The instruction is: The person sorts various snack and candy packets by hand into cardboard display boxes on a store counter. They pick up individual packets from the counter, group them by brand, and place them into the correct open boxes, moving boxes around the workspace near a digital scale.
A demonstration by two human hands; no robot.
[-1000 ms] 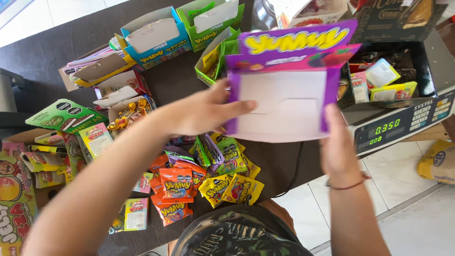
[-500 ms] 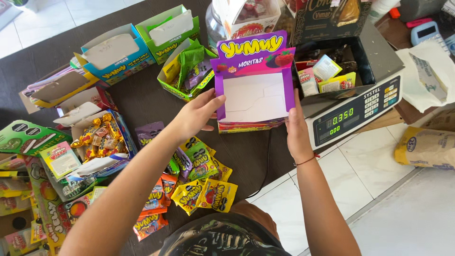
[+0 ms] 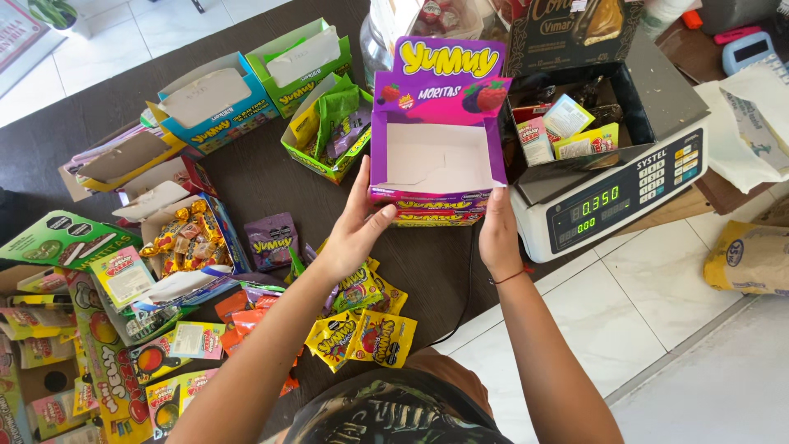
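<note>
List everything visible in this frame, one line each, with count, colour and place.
display box: 1, purple, empty, table centre, held at both sides
scale: 1, grey-white, right of the box
candy packets: several, yellow and orange, loose near the table's front edge
blue box: 1, back left
green boxes: 2, back centre
box of gold-wrapped sweets: 1, left
table: 1, dark brown
paper bag: 1, tan, on the floor, right
left hand: on the box's left front corner
right hand: on its right front corner
</note>
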